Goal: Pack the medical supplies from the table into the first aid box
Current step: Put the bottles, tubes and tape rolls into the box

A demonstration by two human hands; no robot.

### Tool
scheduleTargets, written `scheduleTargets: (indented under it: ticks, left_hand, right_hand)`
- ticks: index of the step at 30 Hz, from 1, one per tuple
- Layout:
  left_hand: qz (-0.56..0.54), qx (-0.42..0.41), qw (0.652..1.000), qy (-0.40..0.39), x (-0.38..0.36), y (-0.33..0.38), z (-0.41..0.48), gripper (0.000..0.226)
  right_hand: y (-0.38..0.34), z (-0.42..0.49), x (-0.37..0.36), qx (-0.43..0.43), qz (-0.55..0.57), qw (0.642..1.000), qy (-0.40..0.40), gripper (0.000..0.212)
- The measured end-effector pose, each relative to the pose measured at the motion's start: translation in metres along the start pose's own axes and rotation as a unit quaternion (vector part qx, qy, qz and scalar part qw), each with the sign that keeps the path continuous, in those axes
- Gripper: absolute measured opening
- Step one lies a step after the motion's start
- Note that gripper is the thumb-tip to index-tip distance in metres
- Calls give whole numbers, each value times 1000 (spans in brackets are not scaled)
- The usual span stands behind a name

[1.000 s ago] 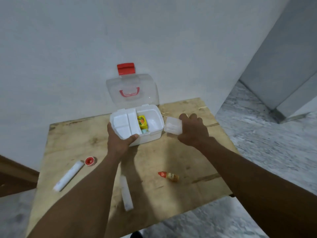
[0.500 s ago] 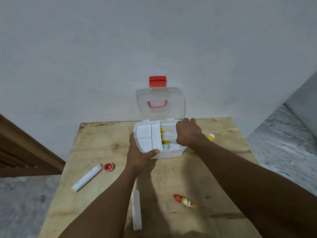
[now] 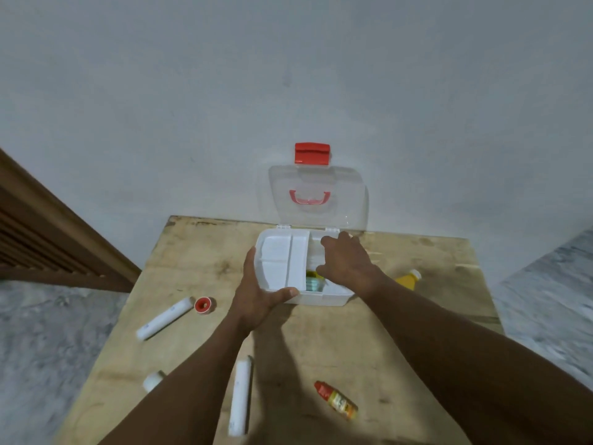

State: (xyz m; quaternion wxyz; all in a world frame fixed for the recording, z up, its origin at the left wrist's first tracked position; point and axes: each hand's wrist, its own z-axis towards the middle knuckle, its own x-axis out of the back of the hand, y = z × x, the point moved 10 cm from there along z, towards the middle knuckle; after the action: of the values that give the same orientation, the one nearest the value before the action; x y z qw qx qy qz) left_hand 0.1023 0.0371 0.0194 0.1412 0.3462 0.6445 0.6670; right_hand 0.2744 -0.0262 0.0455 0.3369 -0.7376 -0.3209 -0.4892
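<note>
The white first aid box (image 3: pixel 321 298) stands open at the table's back, its clear lid (image 3: pixel 340 216) with a red latch (image 3: pixel 312 153) leaning on the wall. My left hand (image 3: pixel 256 293) grips the box's front left corner. My right hand (image 3: pixel 348 264) is inside the right compartment, fingers and thumb around a small translucent white case (image 3: pixel 316 256). A yellow and green packet (image 3: pixel 313 281) shows beneath it. A white divided tray (image 3: pixel 279 255) fills the left side.
On the wooden table (image 3: pixel 199 252) lie a white tube (image 3: pixel 160 317), a red tape roll (image 3: pixel 202 305), a second white tube (image 3: pixel 240 395), a small white object (image 3: pixel 153 380), a red-capped dropper bottle (image 3: pixel 337 400) and a yellow bottle (image 3: pixel 407 279) right of the box. A wooden frame (image 3: pixel 48 239) stands at left.
My right hand carried the small white case from beside the box into the right compartment and lowered it. My left hand kept its hold on the box. The camera view shifted.
</note>
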Motion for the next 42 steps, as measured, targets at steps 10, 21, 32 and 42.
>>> scheduleTargets:
  ticks: [10,21,32,42]
  left_hand:
    - [-2,-3,1000,1,0,0,0,92]
    - [-14,0,1000,12,2,-7,1,92]
    - [-34,-15,999,10,5,-8,1,98]
    - [-29,-18,999,5,4,-6,1,99]
  right_hand:
    - [0,9,-26,-57,170,984,-12,69]
    - [-2,-3,-26,-117,296,945,82,64]
    - [-14,-21,-16,-133,240,956,105,50]
    - [39,-87,24,-223,165,935,221,38]
